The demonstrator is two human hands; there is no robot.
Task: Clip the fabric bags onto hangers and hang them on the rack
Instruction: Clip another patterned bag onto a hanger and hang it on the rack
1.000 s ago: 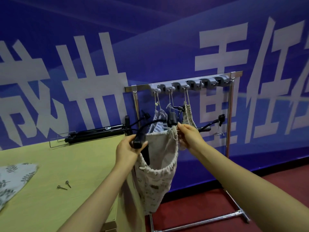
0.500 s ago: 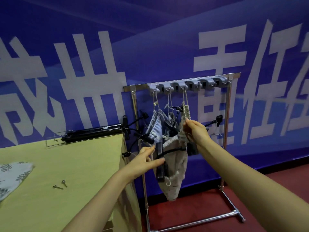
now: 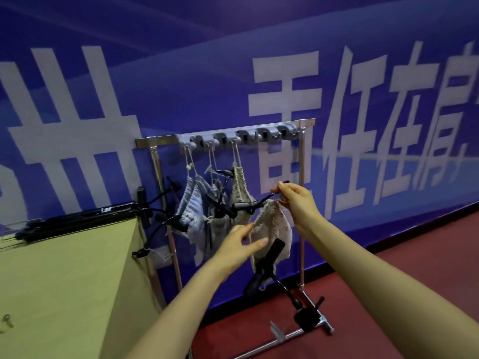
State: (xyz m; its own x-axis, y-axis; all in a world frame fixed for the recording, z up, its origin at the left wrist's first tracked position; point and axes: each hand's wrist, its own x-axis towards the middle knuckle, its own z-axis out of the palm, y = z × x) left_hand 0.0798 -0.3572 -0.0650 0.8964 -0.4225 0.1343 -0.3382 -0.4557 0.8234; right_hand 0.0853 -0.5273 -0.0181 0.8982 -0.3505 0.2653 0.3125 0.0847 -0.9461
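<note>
My right hand (image 3: 294, 203) is pinched shut on the thin black hook end of a hanger (image 3: 248, 205), level with the middle of the rack. A beige printed fabric bag (image 3: 273, 229) hangs below these fingers by one rim corner. A black clip (image 3: 272, 253) sits against the bag, and a black hanger arm (image 3: 305, 316) dangles from it toward the floor. My left hand (image 3: 239, 246) is open, fingertips touching the bag's left rim. Three bags hang by cords from the rack's grey hook strip (image 3: 233, 138), among them a blue-grey bag (image 3: 191, 211) and a beige bag (image 3: 239, 193).
The silver rack frame (image 3: 302, 203) stands against the blue banner wall on a red floor. A yellow-green table (image 3: 64, 268) sits to the left, with a stack of black hangers (image 3: 77, 218) along its far edge and small screws (image 3: 6, 321) near its left side.
My right hand carried the hanger and bag up and rightward along the rack. My left hand let go of the clip and opened. One hanger arm has swung down below the bag.
</note>
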